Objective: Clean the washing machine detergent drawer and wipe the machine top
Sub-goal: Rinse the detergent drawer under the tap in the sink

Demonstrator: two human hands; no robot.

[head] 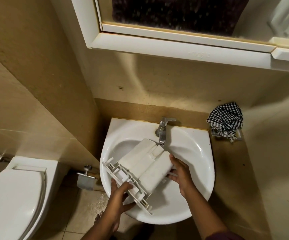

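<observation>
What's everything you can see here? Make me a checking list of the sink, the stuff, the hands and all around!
Surface: white sink, basin wet-looking.
Job's things: detergent drawer upside down over the basin, under the tap; no running water visible.
Clutter: checkered cloth on the ledge right of the sink.
Hands: left hand grips the drawer's front panel; right hand holds its far side, fingers curled.
Cables: nothing seen.
Surroundings: toilet at left, paper holder, mirror cabinet above, tiled floor.
</observation>
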